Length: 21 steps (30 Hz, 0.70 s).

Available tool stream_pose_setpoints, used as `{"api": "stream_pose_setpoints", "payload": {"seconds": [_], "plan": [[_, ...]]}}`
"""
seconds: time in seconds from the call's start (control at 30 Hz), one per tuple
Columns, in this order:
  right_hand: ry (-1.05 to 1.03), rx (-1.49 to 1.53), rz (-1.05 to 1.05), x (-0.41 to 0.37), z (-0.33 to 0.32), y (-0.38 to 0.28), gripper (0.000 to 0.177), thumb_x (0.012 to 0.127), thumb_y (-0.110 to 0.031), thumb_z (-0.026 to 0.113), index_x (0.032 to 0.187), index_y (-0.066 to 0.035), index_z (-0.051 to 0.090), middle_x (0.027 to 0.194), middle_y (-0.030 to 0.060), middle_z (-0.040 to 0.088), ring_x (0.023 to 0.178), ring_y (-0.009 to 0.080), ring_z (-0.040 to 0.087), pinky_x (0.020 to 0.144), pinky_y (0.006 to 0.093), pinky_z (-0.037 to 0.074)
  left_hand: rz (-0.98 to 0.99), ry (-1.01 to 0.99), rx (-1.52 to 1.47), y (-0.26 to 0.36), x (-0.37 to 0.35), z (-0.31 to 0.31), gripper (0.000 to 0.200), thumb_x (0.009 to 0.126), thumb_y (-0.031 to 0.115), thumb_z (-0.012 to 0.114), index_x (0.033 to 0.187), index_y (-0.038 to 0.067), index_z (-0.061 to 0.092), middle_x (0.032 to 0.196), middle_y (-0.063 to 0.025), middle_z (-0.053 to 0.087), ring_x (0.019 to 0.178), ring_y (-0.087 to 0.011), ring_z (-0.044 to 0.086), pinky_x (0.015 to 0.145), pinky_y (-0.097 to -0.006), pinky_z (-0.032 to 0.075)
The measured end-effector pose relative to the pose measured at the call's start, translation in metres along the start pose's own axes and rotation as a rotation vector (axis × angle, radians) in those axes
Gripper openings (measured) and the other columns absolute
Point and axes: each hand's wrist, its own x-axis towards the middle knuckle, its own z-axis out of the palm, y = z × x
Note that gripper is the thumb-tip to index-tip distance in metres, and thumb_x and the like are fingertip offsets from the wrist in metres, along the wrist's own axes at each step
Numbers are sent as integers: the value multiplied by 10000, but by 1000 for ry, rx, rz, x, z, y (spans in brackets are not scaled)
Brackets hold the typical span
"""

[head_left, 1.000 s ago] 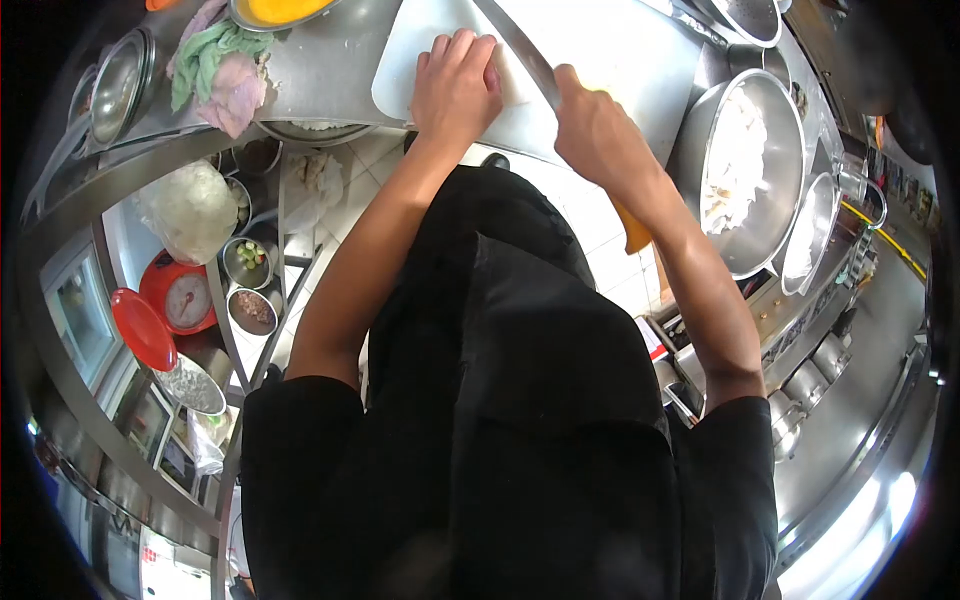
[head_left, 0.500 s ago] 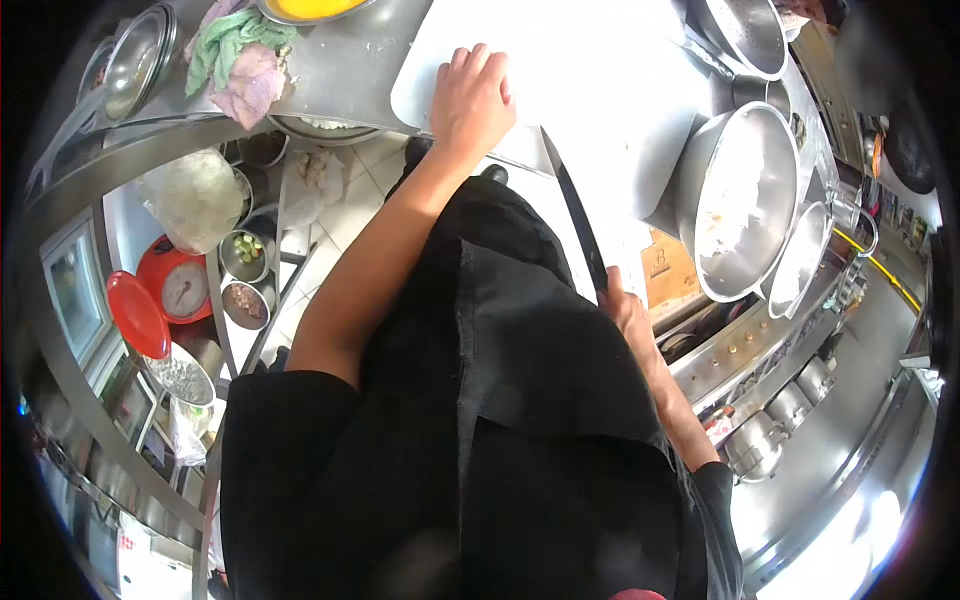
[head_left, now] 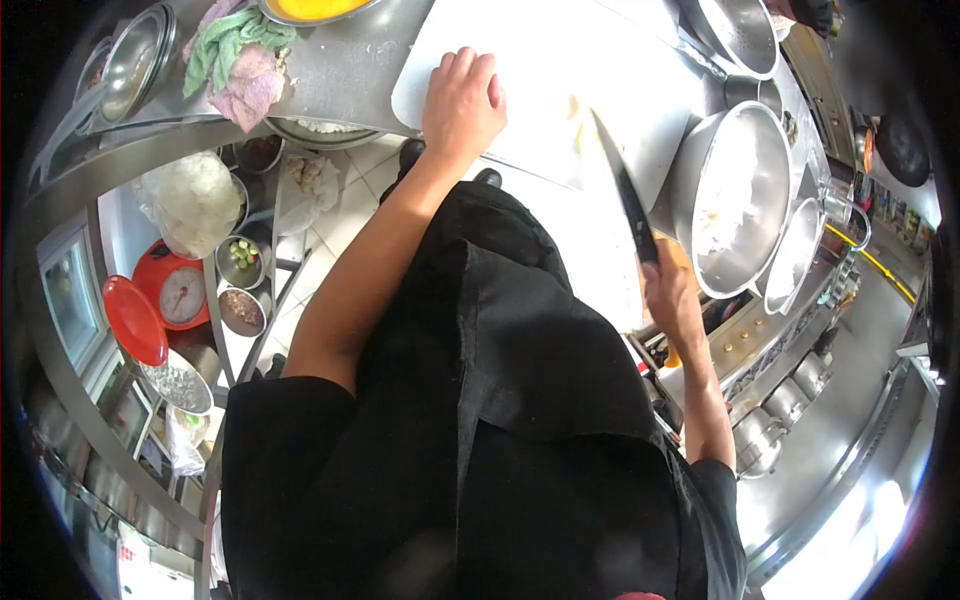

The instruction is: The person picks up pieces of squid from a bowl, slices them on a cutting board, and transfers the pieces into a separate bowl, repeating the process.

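Observation:
My left hand (head_left: 462,108) rests on the left part of a white cutting board (head_left: 545,50), fingers curled under. Its fingertips are hidden, so whatever they may hold does not show. A kitchen knife (head_left: 624,188) with a long dark blade is in my right hand (head_left: 672,298), closed around the handle. The blade points forward and slightly left over the right part of the board, apart from my left hand. Close to the knife tip is a pale yellowish patch (head_left: 579,124), too washed out to identify.
Right of the board stands a large steel bowl (head_left: 740,200) with white bits inside; a colander (head_left: 740,35) is behind it. A green cloth (head_left: 222,45) and a bowl of yellow contents (head_left: 312,10) lie left. A red-lidded container (head_left: 135,320) and several small containers sit lower left.
My right hand has moved right and forward with the knife, bringing its blade away from my body. My left hand has shifted slightly left. The pale yellowish patch now shows.

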Motion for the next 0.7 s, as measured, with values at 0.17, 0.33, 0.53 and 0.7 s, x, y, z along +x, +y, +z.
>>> {"api": "stream_pose_setpoints", "payload": {"seconds": [0.17,0.33,0.53,0.7], "plan": [[-43,278,412,4,-21,-18,224,900,-92,484,1083,35,469,585,146,547,529,232,557,550,369,453,42,11,58,-3,0,4,158,734,64,635,873,55,560,860,-85,539,829,-273,532,705,-397,439],[-166,140,235,46,-17,-71,212,883,-36,488,1066,34,405,671,292,567,693,485,566,618,507,428,73,-21,71,-2,-2,5,175,708,63,635,875,93,594,879,-46,557,823,-255,533,687,-392,430],[-245,94,116,63,-15,-87,255,870,-19,509,1092,17,389,648,309,557,694,497,567,621,550,412,35,-107,142,0,2,5,189,696,80,631,880,114,606,871,-41,561,818,-254,530,686,-396,428],[-231,100,55,93,0,-83,232,877,-46,504,1072,9,390,656,308,561,703,498,567,630,550,422,20,-78,93,-1,0,6,192,696,81,633,886,93,608,869,-39,566,831,-250,530,703,-400,422]]}}
